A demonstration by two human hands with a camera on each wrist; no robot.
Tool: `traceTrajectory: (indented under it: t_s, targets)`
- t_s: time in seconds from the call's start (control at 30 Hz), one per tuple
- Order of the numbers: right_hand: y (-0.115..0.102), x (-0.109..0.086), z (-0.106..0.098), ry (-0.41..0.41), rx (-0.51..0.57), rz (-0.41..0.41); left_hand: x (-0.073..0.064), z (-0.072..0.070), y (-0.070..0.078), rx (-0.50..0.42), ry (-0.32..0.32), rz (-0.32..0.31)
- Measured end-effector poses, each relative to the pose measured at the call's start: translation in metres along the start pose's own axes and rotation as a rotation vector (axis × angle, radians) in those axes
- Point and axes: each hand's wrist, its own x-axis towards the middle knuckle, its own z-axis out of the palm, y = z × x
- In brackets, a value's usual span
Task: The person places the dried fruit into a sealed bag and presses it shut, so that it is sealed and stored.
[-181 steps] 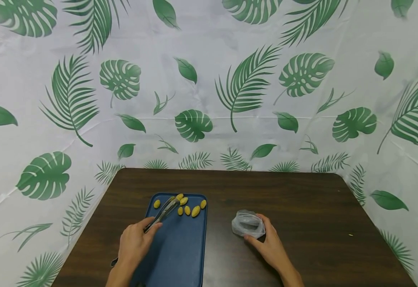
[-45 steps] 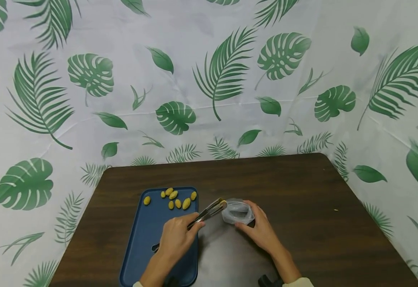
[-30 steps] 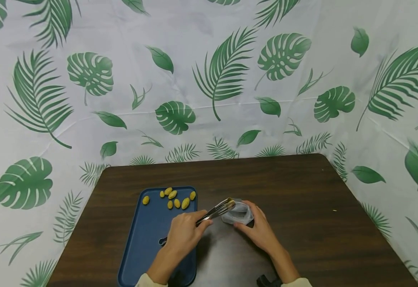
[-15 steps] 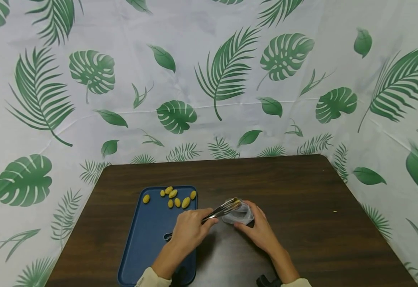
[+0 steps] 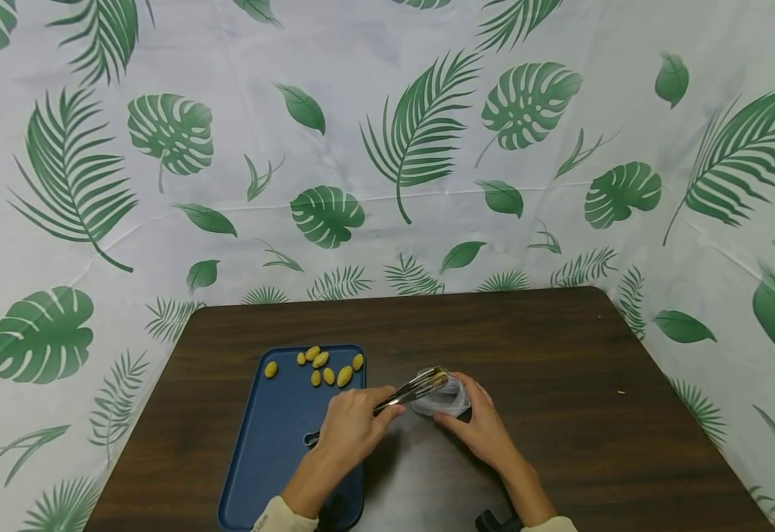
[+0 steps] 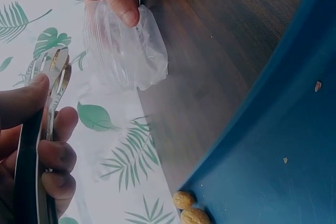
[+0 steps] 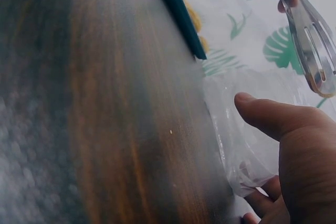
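My left hand point(image 5: 354, 425) grips metal tongs point(image 5: 414, 388) with slotted heads and dark handles. Their heads hang over the mouth of a clear plastic bag point(image 5: 442, 399), with a yellowish piece point(image 6: 54, 59) mostly hidden between them. Curled round the bag's right side, my right hand point(image 5: 483, 425) holds it upright on the table; in the right wrist view its thumb lies across the bag point(image 7: 220, 129). Several small yellow-brown oval pieces, like baby potatoes or nuts point(image 5: 343, 377), lie at the far end of a blue tray point(image 5: 274, 443), left of the bag.
The dark wooden table point(image 5: 560, 355) runs back to a white cloth point(image 5: 261, 66) printed with green leaves. A tiny pale crumb point(image 5: 621, 392) lies on the right of the table. Small bits point(image 6: 318, 86) are scattered on the tray.
My left hand has carried the tongs from the tray's far end rightward to over the bag. My right hand keeps holding the bag. Over the last half second almost nothing moves.
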Motion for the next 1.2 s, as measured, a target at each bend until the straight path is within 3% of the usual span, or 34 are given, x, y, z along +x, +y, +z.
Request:
traceTrajectory:
  t_s: [0.2,0.37,0.6,1.2]
  targets:
    - [0.000,0.000,0.001,-0.008,0.003,0.008,0.000,0.000,-0.002,-0.011,-0.006,-0.003]
    - [0.000,0.000,0.002,-0.007,-0.017,0.005,0.000,-0.002,-0.005,-0.048,-0.020,-0.045]
    - [-0.002,0.001,0.002,0.009,-0.022,-0.010,-0.002,-0.010,-0.010,-0.025,-0.016,-0.098]
    - [-0.001,0.003,0.001,-0.011,-0.036,0.011,-0.008,-0.016,-0.024,0.006,0.041,-0.200]
